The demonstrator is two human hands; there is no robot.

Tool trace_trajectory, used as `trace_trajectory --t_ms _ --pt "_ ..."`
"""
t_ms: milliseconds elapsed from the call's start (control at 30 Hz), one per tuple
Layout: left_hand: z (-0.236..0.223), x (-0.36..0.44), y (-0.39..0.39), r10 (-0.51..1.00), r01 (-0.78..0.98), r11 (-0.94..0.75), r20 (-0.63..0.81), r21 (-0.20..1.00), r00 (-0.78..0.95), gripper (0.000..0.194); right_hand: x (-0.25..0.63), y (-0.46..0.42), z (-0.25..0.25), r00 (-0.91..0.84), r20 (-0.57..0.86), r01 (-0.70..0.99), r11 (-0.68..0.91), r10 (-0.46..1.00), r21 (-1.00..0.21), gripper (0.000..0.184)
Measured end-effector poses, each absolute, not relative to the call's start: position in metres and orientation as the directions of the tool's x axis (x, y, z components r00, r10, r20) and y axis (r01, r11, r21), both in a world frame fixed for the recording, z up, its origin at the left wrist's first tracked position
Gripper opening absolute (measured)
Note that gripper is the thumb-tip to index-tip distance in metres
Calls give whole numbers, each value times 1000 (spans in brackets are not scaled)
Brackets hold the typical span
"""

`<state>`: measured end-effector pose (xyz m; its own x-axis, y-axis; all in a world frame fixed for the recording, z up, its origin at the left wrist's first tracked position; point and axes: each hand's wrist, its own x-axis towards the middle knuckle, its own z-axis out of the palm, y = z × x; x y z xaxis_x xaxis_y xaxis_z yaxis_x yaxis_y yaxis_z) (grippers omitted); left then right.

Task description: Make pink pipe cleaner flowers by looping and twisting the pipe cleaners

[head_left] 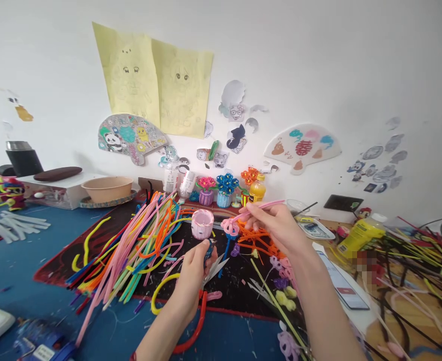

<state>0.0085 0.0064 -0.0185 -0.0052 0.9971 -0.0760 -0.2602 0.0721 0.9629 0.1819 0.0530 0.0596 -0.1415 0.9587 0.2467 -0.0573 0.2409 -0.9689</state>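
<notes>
My right hand [271,220] is closed in a pinch on a pink pipe cleaner [275,203], its free end sticking out to the right. At the left end of it hangs a looped pink pipe-cleaner flower [230,227]. My left hand [194,268] is closed round a small dark-blue object [209,246], mostly covered by the fingers. Open scissor blades [216,268] show beside that hand; whether it touches them I cannot tell. Just beyond it stands a pink pipe-cleaner pot [202,224]. Blue pipe cleaner [227,248] lies below the flower.
A heap of coloured pipe cleaners [131,250] lies left of my hands, orange pieces [256,238] to the right. More scissors [261,291] rest near my right forearm, by a phone [341,281]. Finished flower pots [224,193] and an orange bottle [257,188] line the wall.
</notes>
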Motion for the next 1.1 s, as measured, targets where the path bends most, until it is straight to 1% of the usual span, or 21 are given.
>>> trace_trajectory --t_ms 200,333,433,533,600,767,933,1100 --pt "-18 8 5 989 -290 118 -139 950 -55 36 185 56 57 -108 248 -103 237 963 -966 33" --pt "-20 7 7 987 -289 114 -141 950 -72 36 186 57 55 -67 220 -134 210 973 -969 33" --pt "-22 7 8 987 -299 105 -136 948 -82 35 187 58 53 -56 176 -256 156 983 -954 29" --pt "-20 8 7 986 -320 102 -139 942 -95 34 188 60 50 -74 130 -400 90 989 -912 27" --pt "-18 8 5 985 -328 94 -135 940 -105 33 188 62 49 -94 107 -445 55 990 -894 27" --pt "-13 9 2 987 -341 68 -112 938 -112 30 188 66 46 -148 63 -477 -16 987 -879 27" --pt "-9 8 -1 991 -322 25 -67 946 -119 30 190 68 43 -157 70 -482 -14 985 -876 24" --pt "-11 9 -1 993 -317 7 -44 948 -108 30 189 67 43 -152 37 -493 -43 988 -869 22"
